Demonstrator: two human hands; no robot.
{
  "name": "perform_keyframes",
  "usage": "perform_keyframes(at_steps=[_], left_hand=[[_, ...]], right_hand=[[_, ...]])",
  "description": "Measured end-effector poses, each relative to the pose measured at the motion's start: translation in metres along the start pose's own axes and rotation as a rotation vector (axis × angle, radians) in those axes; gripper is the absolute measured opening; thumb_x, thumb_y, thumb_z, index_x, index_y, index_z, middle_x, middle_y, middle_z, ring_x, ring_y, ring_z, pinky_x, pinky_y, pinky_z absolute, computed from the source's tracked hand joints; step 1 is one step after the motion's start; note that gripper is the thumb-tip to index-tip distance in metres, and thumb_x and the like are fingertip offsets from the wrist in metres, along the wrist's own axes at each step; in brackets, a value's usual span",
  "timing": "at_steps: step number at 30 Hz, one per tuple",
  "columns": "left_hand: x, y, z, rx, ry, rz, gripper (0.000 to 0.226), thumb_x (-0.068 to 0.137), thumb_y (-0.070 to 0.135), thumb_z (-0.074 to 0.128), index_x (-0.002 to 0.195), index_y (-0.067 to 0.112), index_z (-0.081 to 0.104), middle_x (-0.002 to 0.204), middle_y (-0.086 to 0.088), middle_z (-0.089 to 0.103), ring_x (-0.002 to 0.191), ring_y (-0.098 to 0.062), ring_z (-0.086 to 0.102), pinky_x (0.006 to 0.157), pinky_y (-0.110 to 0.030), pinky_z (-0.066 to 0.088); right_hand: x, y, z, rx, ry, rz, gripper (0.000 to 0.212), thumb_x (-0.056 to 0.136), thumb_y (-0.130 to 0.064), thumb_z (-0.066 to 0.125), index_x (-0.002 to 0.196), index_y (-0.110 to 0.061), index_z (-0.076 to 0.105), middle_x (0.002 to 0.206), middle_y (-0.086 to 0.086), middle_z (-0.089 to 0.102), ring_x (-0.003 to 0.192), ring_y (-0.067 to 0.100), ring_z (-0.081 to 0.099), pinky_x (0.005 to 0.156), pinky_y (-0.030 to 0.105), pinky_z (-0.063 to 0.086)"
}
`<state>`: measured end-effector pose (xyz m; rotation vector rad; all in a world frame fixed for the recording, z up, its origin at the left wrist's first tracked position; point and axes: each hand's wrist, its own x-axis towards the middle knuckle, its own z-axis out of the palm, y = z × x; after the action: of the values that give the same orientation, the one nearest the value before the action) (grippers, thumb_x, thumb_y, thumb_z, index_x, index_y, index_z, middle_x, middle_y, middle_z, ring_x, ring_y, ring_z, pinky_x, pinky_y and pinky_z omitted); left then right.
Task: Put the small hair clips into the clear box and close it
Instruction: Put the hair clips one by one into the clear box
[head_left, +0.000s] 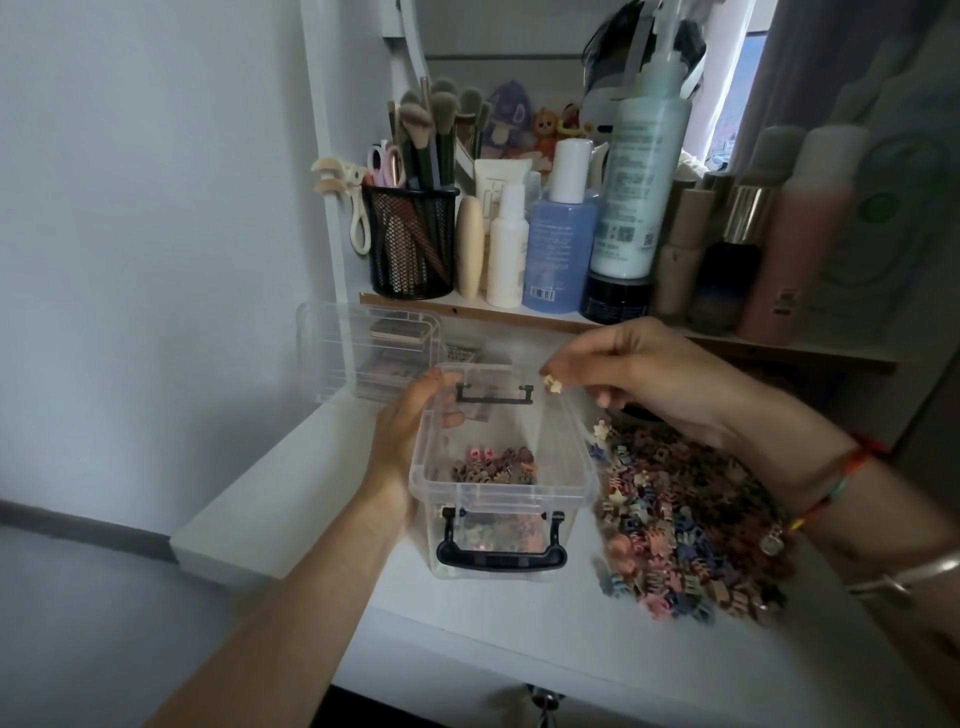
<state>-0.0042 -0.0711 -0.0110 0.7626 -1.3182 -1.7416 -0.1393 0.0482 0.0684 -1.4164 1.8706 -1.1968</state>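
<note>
A left hand (410, 431) grips the rim of an open clear plastic box (501, 488); above it, the right hand (634, 369) pinches a small cream star-shaped hair clip (552, 385).

Clear glossy plastic box (498, 483); black wire-mesh metal cup (410, 244).

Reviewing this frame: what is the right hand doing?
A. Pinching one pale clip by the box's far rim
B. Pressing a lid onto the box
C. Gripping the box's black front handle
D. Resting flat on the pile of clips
A: the right hand pinches a single cream clip near the far right corner of the open clear box, while the left hand grips the box's left wall.
</note>
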Motion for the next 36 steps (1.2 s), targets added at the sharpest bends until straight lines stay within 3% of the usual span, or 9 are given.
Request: perform_keyframes(at_steps=[3,6,10,14,17,19,22,26,36], left_hand=[[0.0,-0.001,0.0,0.008,0.008,0.011,0.022,0.092,0.034,0.045,0.084,0.023,0.062,0.087,0.0,0.063,0.081,-0.015,0.058,0.063,-0.029,0.038],[0.0,-0.001,-0.001,0.01,-0.001,0.009,0.023,0.092,0.034,0.044,0.084,0.023,0.063,0.088,0.0,0.062,0.08,-0.014,0.057,0.062,-0.028,0.038],[0.001,-0.001,0.0,0.002,0.002,0.006,0.023,0.092,0.034,0.045,0.083,0.022,0.063,0.086,-0.001,0.063,0.079,-0.014,0.057,0.061,-0.028,0.037],[-0.001,-0.001,0.0,0.002,-0.009,0.019,0.024,0.093,0.034,0.043,0.084,0.022,0.063,0.085,0.0,0.063,0.08,-0.015,0.057,0.062,-0.028,0.038],[0.0,-0.001,0.0,0.003,-0.009,0.031,0.024,0.093,0.033,0.044,0.083,0.023,0.063,0.088,-0.002,0.062,0.08,-0.015,0.058,0.063,-0.028,0.039],[0.0,-0.001,0.0,0.009,-0.003,0.026,0.024,0.092,0.033,0.044,0.082,0.023,0.063,0.088,-0.002,0.062,0.079,-0.015,0.057,0.062,-0.028,0.038],[0.001,-0.001,-0.001,0.005,-0.006,0.022,0.025,0.092,0.035,0.044,0.083,0.023,0.064,0.085,-0.001,0.062,0.08,-0.016,0.057,0.061,-0.027,0.038],[0.001,-0.001,0.0,-0.006,-0.014,0.019,0.024,0.092,0.033,0.045,0.083,0.022,0.063,0.084,-0.001,0.061,0.078,-0.014,0.057,0.059,-0.026,0.039],[0.003,-0.002,-0.001,-0.004,-0.031,0.02,0.024,0.093,0.034,0.043,0.082,0.022,0.061,0.085,-0.001,0.06,0.077,-0.014,0.056,0.059,-0.027,0.039]], right_hand=[[0.008,0.01,-0.001,-0.072,0.063,-0.004,0.012,0.08,-0.028,0.064,0.075,-0.02,0.071,0.066,-0.014,0.067,0.048,-0.003,0.045,0.051,0.006,0.036],[0.02,0.034,-0.004,-0.421,0.226,0.032,0.012,0.083,-0.017,0.064,0.088,-0.01,0.071,0.091,-0.003,0.071,0.078,0.002,0.058,0.066,0.007,0.039],[0.016,0.057,0.004,-0.872,-0.037,0.15,0.02,0.084,-0.012,0.06,0.101,-0.012,0.07,0.109,0.001,0.069,0.098,0.011,0.06,0.089,0.019,0.04],[0.02,0.046,0.002,-0.648,0.132,0.116,0.016,0.082,-0.009,0.063,0.095,-0.012,0.072,0.1,0.002,0.07,0.095,0.012,0.063,0.079,0.011,0.041],[0.014,0.016,-0.005,-0.074,0.17,0.033,0.013,0.081,-0.006,0.064,0.094,-0.006,0.067,0.066,-0.01,0.067,0.053,-0.007,0.057,0.048,0.001,0.038],[0.01,0.004,-0.008,0.003,0.101,-0.004,0.008,0.084,-0.011,0.06,0.089,-0.008,0.066,0.042,-0.014,0.059,0.035,-0.007,0.047,0.037,0.004,0.033],[0.02,0.02,-0.012,-0.265,0.18,-0.021,0.015,0.086,-0.016,0.059,0.083,-0.005,0.069,0.043,-0.014,0.059,0.04,-0.011,0.049,0.046,0.004,0.036],[0.031,0.062,-0.01,-0.875,0.151,0.115,0.017,0.084,-0.016,0.059,0.095,-0.018,0.072,0.109,0.005,0.069,0.102,0.019,0.063,0.089,0.024,0.046],[0.032,0.063,-0.006,-0.856,0.103,0.107,0.016,0.082,-0.01,0.06,0.092,-0.013,0.072,0.104,0.007,0.07,0.094,0.015,0.062,0.082,0.02,0.045]])
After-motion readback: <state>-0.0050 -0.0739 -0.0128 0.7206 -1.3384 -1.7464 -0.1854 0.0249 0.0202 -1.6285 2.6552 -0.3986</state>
